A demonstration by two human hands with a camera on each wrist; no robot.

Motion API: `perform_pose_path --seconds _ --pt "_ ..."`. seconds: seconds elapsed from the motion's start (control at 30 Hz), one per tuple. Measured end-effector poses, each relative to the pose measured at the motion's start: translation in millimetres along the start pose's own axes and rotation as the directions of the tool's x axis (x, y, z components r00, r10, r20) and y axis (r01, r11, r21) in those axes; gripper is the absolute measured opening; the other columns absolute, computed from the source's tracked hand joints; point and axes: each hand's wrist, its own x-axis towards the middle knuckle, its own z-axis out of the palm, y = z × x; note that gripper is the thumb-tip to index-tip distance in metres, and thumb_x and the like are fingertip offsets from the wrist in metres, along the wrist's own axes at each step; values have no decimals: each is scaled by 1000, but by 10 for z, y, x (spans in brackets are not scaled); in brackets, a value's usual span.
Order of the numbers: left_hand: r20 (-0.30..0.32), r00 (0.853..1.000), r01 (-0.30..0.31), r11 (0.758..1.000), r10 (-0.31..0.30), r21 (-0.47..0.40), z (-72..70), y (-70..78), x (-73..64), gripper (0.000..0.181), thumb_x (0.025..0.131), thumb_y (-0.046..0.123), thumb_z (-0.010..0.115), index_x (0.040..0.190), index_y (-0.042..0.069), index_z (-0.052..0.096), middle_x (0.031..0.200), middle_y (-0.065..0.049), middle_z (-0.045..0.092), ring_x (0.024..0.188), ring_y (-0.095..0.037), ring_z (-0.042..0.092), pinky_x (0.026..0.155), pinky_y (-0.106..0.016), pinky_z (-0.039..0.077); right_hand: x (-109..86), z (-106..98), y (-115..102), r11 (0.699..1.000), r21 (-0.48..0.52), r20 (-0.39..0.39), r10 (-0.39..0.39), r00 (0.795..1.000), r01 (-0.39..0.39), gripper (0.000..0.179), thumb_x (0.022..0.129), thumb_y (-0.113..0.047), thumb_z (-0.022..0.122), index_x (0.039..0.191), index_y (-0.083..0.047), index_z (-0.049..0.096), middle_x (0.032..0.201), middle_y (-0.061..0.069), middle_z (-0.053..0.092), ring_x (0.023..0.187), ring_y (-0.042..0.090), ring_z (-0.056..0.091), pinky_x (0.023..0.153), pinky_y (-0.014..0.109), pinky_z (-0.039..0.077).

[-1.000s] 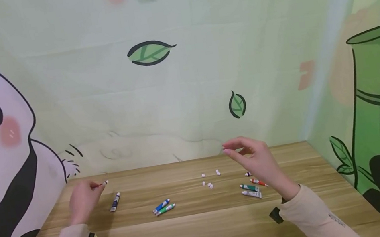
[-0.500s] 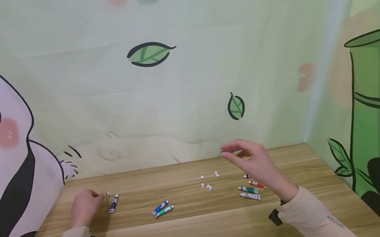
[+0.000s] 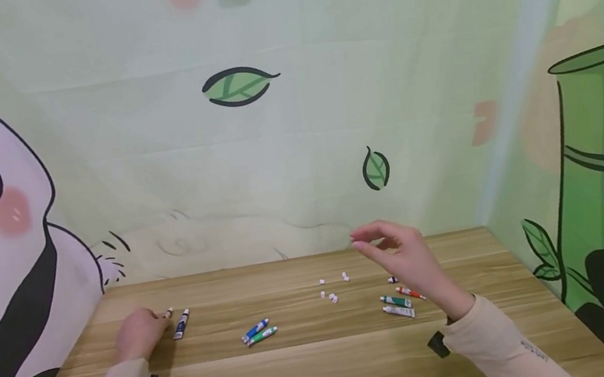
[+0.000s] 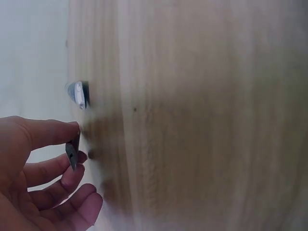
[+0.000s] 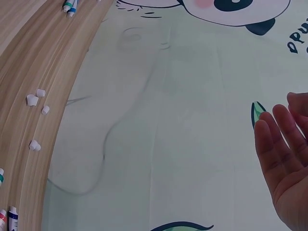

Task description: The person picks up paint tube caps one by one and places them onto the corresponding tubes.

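My left hand (image 3: 140, 335) is low over the left of the table and pinches a small paint tube (image 3: 169, 313) between thumb and fingers. Its white-capped end sticks out to the right, and the hand hides most of its body. In the left wrist view the tube's flat end (image 4: 72, 154) shows between the fingertips. A dark blue paint tube (image 3: 181, 324) lies just right of that hand. My right hand (image 3: 398, 255) hovers above the right of the table with relaxed fingers. Nothing shows in its palm (image 5: 293, 192) in the right wrist view.
Several small white caps (image 3: 333, 298) lie right of the table's centre. Blue (image 3: 255, 330) and green (image 3: 263, 336) tubes lie together near the middle. Below my right hand are dark green (image 3: 396, 301), white (image 3: 399, 312) and orange-red (image 3: 409, 293) tubes. A printed cloth (image 3: 276, 173) hangs behind.
My left hand has come down toward the table with the paint tube, now beside the dark blue one. The right hand holds nearly still.
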Motion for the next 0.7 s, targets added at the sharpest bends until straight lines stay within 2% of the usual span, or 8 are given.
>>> perform_pose_path --seconds 0.43,0.57,0.7 --pt "-26 998 50 999 -50 5 46 28 -13 26 89 21 61 68 6 55 66 -8 51 62 -25 49 54 -35 38 -6 14 18 1000 10 -1 0 1000 0 17 94 -12 72 111 -12 73 105 -1 73 95 13 66 79 32 55" --pt "-45 998 44 999 -43 19 51 29 -2 24 87 20 62 69 5 54 67 -9 51 63 -26 50 54 -36 38 -3 19 23 1000 3 0 4 1000 -4 17 94 -12 72 111 -12 72 104 -4 73 95 13 66 79 33 56" --pt "-36 998 61 998 -61 21 53 35 8 23 87 20 62 72 4 55 69 -10 52 64 -27 51 55 -36 38 -7 23 23 1000 -4 7 17 1000 -17 17 95 -16 72 111 -13 72 105 -5 73 96 13 66 80 33 56"
